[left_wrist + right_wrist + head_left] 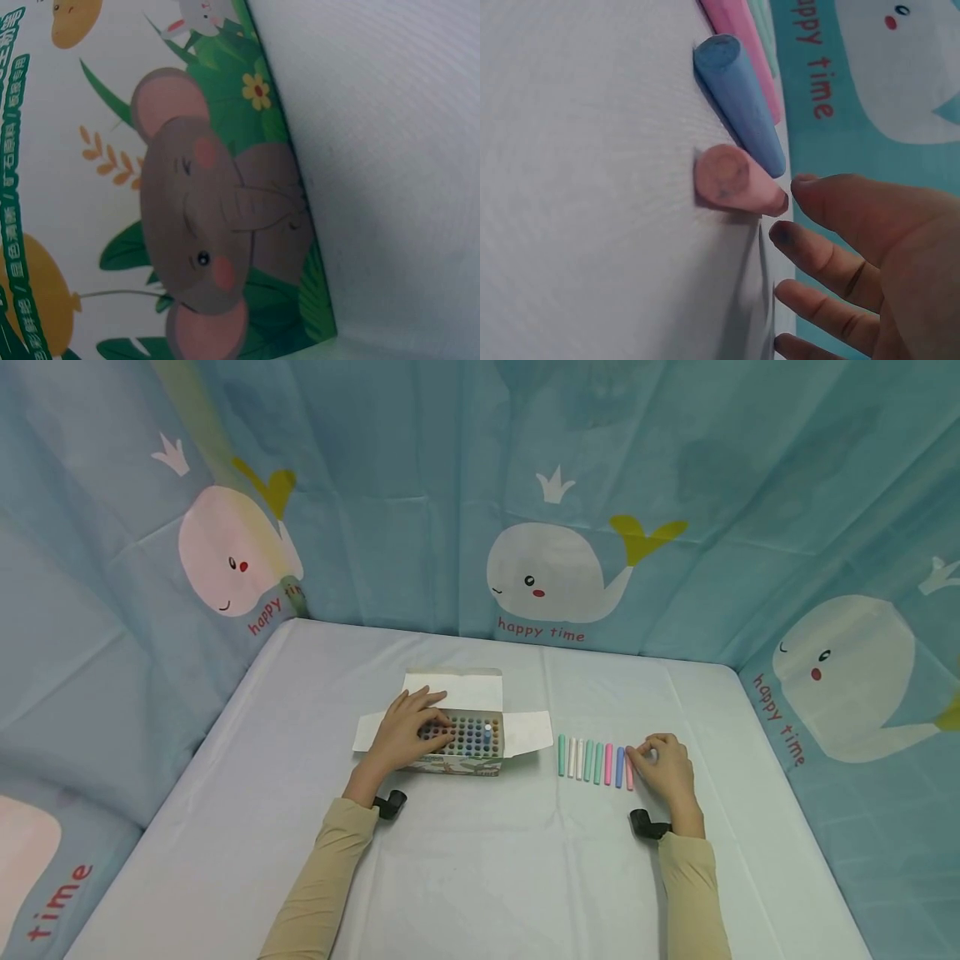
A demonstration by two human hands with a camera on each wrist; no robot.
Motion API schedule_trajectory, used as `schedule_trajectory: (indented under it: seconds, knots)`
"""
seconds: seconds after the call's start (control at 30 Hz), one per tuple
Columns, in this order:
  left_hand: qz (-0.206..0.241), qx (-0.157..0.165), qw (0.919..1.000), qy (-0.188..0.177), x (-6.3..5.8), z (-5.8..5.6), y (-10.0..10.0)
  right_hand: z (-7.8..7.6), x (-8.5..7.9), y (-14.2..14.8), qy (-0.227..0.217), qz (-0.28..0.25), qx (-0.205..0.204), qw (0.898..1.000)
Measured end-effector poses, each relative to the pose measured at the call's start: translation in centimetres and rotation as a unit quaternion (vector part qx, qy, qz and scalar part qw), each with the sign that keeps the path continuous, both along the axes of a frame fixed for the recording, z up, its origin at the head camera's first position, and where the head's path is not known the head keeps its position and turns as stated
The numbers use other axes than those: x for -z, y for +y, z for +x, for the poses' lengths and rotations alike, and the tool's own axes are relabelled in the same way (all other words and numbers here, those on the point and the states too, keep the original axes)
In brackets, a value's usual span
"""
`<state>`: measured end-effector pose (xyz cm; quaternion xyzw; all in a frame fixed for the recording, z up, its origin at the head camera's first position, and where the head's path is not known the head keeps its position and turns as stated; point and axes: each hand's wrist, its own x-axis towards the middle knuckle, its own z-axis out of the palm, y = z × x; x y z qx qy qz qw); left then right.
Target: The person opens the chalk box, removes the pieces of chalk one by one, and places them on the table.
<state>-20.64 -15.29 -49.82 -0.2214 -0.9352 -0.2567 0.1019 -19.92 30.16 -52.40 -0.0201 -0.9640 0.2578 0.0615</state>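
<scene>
A cardboard box (459, 766) stands with its flaps folded out and a grid of coloured round spots inside. One blue chalk stick (487, 735) stands up at the grid's right part. My left hand (401, 732) is over the box's left side, thumb and index finger apart above the grid. Several chalk sticks lie side by side to the right, ending in a blue chalk stick (742, 105) and a salmon-pink chalk stick (724, 176). At the far end of the salmon-pink stick is my right hand (666, 767), thumb and index finger spread at either side of it.
Beneath everything is a white cloth-covered table (480, 877). A blue curtain (420, 552) with whale prints rises around its back and sides. The box's right flap (528, 732) reaches toward the green chalk stick (561, 756) at the row's left end.
</scene>
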Motion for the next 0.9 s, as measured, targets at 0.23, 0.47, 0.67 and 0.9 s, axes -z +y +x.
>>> schedule_trajectory:
  seconds: [0.23,0.47,0.67,0.9]
  knots:
    - [0.001,0.001,1.0,0.004,0.1,0.0,0.0,0.1,-0.8,-0.3,-0.009,-0.014,0.0,1.0]
    - [0.004,0.001,1.0,0.003,0.0,0.0,0.0,-0.2,-2.2,-1.5,0.028,-0.039,-0.027,0.998]
    - [0.002,-0.001,1.0,0.001,0.0,0.0,0.1,-0.7,-3.1,-3.4,0.077,-0.072,-0.094,0.99]
    - [0.002,-0.001,1.0,-0.003,0.0,0.1,0.1,-1.4,-4.2,-6.4,0.115,-0.11,-0.19,0.969]
